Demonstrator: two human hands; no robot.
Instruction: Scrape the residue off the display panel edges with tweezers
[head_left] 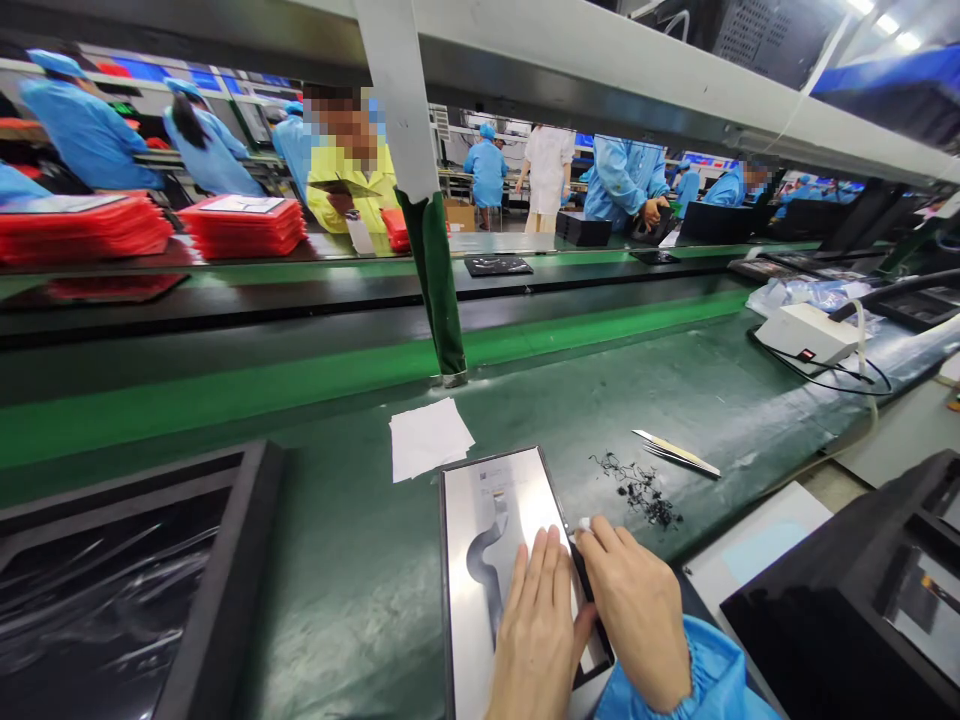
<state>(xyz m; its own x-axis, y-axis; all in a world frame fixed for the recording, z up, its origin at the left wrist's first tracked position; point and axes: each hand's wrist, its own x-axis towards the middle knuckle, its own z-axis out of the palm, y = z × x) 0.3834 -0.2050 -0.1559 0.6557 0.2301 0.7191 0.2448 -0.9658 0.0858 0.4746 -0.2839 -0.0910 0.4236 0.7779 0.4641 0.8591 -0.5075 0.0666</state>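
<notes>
A flat panel (465,500) with a silvery back, a dark frame and a grey ribbon cable lies on the green bench. My left hand (534,625) rests flat on its lower right part, fingers stretched out. At the panel's right edge, my right hand (634,600) has its fingers curled together around a small white item (585,524), mostly hidden by the fingers. Black scraps (649,500) are scattered to the right of the panel. Tweezers (686,460) lie beyond them. Some white paper sheets (429,440) sit just behind the panel.
A black foam tray (259,520) stands at the left, black foam boxes (810,590) at the lower right. A metal post (435,290) rises from the bench. A white device (806,338) with cables is at the back right. People in blue work across the conveyor.
</notes>
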